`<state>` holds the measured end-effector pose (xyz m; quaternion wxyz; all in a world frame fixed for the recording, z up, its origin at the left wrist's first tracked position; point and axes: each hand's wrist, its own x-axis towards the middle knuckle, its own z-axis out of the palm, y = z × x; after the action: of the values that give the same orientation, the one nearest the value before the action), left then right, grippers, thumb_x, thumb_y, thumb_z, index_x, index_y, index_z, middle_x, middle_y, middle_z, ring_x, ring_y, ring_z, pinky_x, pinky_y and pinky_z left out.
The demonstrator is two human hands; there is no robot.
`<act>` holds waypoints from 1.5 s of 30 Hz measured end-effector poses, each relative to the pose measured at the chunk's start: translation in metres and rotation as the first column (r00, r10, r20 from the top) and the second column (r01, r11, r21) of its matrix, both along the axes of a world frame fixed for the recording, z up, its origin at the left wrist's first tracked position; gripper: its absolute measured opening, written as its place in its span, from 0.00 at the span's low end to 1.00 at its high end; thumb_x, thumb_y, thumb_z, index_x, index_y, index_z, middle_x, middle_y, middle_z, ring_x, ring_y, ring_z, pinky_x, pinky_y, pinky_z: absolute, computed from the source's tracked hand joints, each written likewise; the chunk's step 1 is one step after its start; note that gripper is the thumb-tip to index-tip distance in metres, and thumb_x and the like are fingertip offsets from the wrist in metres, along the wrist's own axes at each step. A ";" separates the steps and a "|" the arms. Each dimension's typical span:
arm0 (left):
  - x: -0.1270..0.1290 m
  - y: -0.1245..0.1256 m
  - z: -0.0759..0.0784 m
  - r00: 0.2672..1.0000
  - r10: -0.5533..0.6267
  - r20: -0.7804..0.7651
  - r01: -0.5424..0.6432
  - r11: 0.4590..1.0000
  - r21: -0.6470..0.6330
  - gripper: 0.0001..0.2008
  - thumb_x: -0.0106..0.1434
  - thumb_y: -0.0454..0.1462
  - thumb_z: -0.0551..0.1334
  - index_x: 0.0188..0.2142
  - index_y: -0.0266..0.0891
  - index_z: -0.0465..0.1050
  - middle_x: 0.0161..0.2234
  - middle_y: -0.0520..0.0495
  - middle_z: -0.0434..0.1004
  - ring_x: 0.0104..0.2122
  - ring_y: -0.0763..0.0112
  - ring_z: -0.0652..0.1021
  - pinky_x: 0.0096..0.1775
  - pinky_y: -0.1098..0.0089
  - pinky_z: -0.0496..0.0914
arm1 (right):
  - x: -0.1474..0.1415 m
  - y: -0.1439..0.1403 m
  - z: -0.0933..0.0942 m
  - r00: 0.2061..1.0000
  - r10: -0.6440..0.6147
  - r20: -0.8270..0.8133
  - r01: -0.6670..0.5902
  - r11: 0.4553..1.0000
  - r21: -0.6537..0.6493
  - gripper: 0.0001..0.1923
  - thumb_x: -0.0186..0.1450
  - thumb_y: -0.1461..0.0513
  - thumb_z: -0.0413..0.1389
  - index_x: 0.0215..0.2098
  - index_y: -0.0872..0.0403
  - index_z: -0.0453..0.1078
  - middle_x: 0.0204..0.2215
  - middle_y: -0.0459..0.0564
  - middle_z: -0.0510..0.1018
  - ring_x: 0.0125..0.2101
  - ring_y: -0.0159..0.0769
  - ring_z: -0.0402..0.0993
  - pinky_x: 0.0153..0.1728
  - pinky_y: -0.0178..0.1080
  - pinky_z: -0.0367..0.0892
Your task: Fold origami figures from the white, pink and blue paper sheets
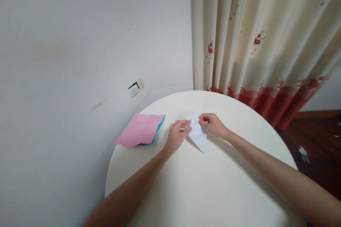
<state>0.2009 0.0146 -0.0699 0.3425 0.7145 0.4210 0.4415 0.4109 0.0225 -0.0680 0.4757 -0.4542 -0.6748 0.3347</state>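
**Folded white paper held between two hands on a round worktop**

Item 1. Left hand: rests low on the worktop, fingers curled close together, their tips nipping the left edge of the folded white paper.

Item 2. Right hand: fingers bent inward and drawn tight, thumb and forefinger pinching the upper right part of the same paper. The two hands sit just beside each other, with the paper between them.

Item 3. Folded white paper: a pointed, kite-like shape, its narrow tip aimed toward the person, lying on or just above the worktop near its far middle. Whether it lies flat cannot be told.

Item 4. Pink sheet: creased, lying flat at the left rim of the worktop, near the left hand but apart from it.

Item 5. Blue sheet: underneath the pink sheet, only its right edge showing.

Item 6. Surroundings: white wall with a socket to the left; cream curtain with red flowers and a red hem behind the worktop; dark wooden floor at right.

Containers: none in view.
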 end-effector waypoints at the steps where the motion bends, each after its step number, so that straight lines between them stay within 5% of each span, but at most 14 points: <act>1: -0.001 -0.002 0.001 1.000 -0.012 -0.010 0.012 1.000 0.016 0.09 0.59 0.39 0.65 0.39 0.39 0.77 0.38 0.45 0.76 0.37 0.68 0.76 0.36 0.71 0.71 | -0.010 -0.012 0.001 1.000 0.023 -0.021 -0.023 1.000 -0.006 0.09 0.59 0.57 0.55 0.28 0.55 0.70 0.21 0.43 0.70 0.23 0.29 0.63 0.24 0.32 0.58; 4: -0.006 -0.009 0.001 0.999 -0.033 -0.020 0.035 0.997 0.075 0.07 0.60 0.39 0.64 0.29 0.39 0.78 0.31 0.48 0.74 0.32 0.70 0.74 0.33 0.72 0.68 | -0.026 -0.038 0.000 0.994 -0.009 -0.107 0.007 1.000 -0.017 0.09 0.59 0.57 0.55 0.27 0.54 0.70 0.21 0.42 0.69 0.23 0.29 0.63 0.24 0.32 0.58; 12: -0.009 -0.010 -0.004 0.995 -0.060 0.083 0.059 0.998 0.010 0.10 0.60 0.41 0.62 0.28 0.37 0.75 0.30 0.49 0.73 0.31 0.71 0.74 0.32 0.74 0.67 | -0.029 -0.054 -0.004 0.965 -0.208 -0.159 0.207 0.978 -0.022 0.09 0.60 0.56 0.54 0.28 0.54 0.69 0.24 0.45 0.73 0.24 0.32 0.67 0.26 0.33 0.63; 17: -0.006 -0.010 -0.007 0.987 -0.033 0.157 0.041 0.998 -0.048 0.08 0.61 0.41 0.62 0.34 0.38 0.71 0.30 0.50 0.74 0.32 0.71 0.75 0.35 0.73 0.68 | -0.028 -0.057 -0.004 0.973 -0.185 -0.136 0.193 0.980 0.048 0.09 0.62 0.57 0.54 0.30 0.54 0.70 0.27 0.47 0.74 0.28 0.33 0.69 0.29 0.34 0.64; 24: 0.001 -0.015 -0.015 0.961 -0.062 0.269 0.121 0.970 -0.210 0.14 0.59 0.43 0.64 0.41 0.38 0.70 0.37 0.47 0.73 0.33 0.71 0.76 0.34 0.72 0.70 | -0.023 -0.049 -0.011 0.912 -0.255 -0.321 0.263 0.965 -0.018 0.11 0.59 0.54 0.57 0.29 0.54 0.68 0.23 0.45 0.70 0.23 0.31 0.65 0.23 0.34 0.62; 28: 0.001 -0.015 -0.014 0.955 -0.105 0.276 0.173 0.957 -0.235 0.14 0.64 0.42 0.58 0.45 0.38 0.71 0.37 0.44 0.76 0.34 0.68 0.76 0.34 0.71 0.71 | -0.022 -0.045 -0.013 0.857 -0.291 -0.424 0.236 0.955 -0.178 0.11 0.56 0.54 0.59 0.28 0.54 0.68 0.20 0.43 0.70 0.19 0.31 0.65 0.20 0.34 0.62; 33: -0.004 -0.017 -0.006 0.987 -0.141 0.081 0.141 0.990 0.001 0.17 0.56 0.32 0.62 0.46 0.41 0.76 0.41 0.45 0.72 0.39 0.68 0.74 0.35 0.73 0.69 | -0.023 -0.047 -0.011 0.800 -0.326 -0.504 0.169 0.928 -0.332 0.09 0.52 0.57 0.61 0.25 0.54 0.68 0.18 0.43 0.70 0.18 0.29 0.63 0.18 0.33 0.58; 38: -0.005 -0.019 0.003 0.990 -0.099 0.105 0.080 0.982 0.171 0.03 0.57 0.36 0.66 0.31 0.39 0.79 0.38 0.44 0.74 0.42 0.65 0.75 0.45 0.68 0.68 | -0.026 -0.055 -0.001 0.771 -0.279 -0.572 0.026 0.912 -0.410 0.11 0.51 0.57 0.62 0.27 0.56 0.71 0.18 0.44 0.70 0.17 0.27 0.60 0.16 0.32 0.53; 45: -0.009 -0.011 0.002 0.945 0.107 0.308 -0.099 0.994 -0.042 0.11 0.60 0.43 0.64 0.28 0.37 0.76 0.26 0.51 0.76 0.28 0.71 0.75 0.31 0.73 0.66 | -0.031 -0.067 0.013 0.842 -0.153 -0.517 0.022 0.968 -0.250 0.24 0.58 0.49 0.61 0.48 0.52 0.68 0.32 0.50 0.80 0.32 0.36 0.75 0.31 0.37 0.66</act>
<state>0.1924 0.0040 -0.0677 0.3898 0.6090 0.4046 0.5600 0.3796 -0.0442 -0.0553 0.6018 -0.4272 -0.4505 0.5024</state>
